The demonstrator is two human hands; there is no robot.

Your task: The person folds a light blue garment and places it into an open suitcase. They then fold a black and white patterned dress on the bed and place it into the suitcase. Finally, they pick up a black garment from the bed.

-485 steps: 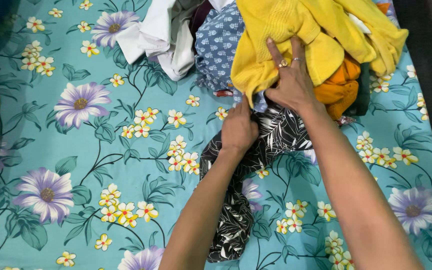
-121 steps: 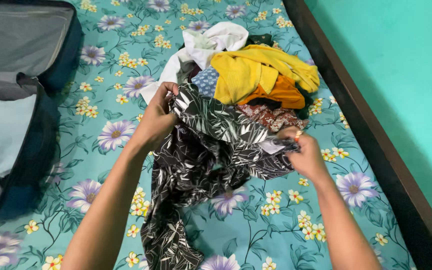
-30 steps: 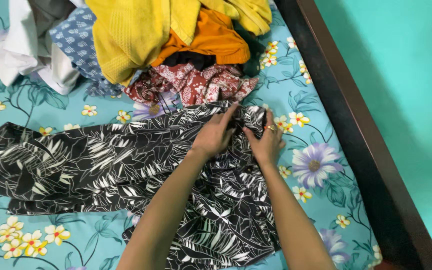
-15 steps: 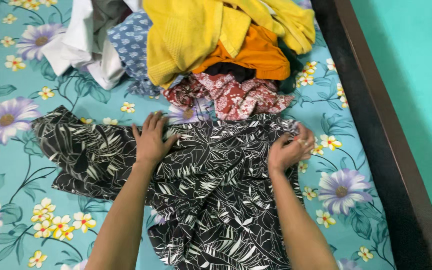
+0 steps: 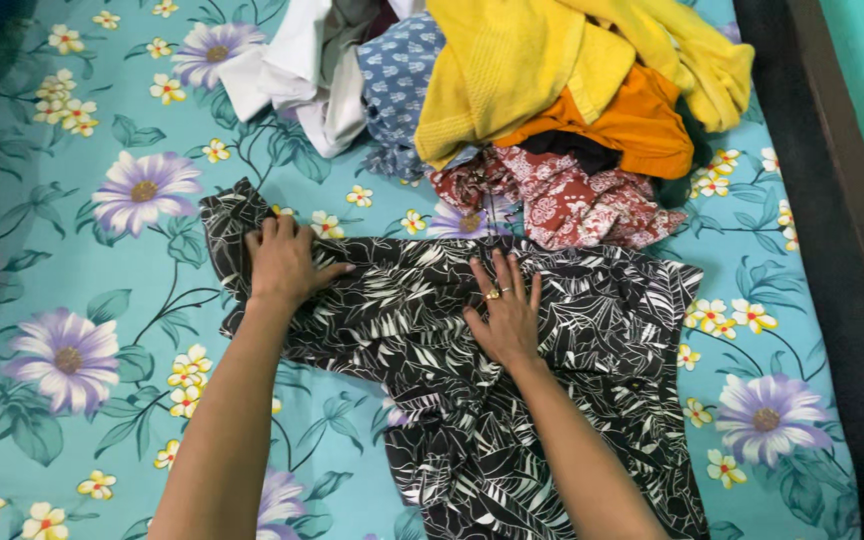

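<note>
Black-and-white leaf-print garment (image 5: pixel 552 330): thin, rumpled, now spread wider than half a second ago. Left hand (image 5: pixel 282 262) at 9 o'clock, right hand (image 5: pixel 505 312) centre; both flat, fingers spread, pressing. Crumpled clothes pile (image 5: pixel 552 90) at 12 o'clock.

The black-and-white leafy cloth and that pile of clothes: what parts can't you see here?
Head view only:
- Black-and-white leaf-print garment: its lower end is cut off by the bottom edge; the left hand and right hand lie flat on it and cover parts.
- Red patterned cloth: partly buried under the orange cloth and yellow knitted garment.
- White cloth: cut off by the top edge.
</note>
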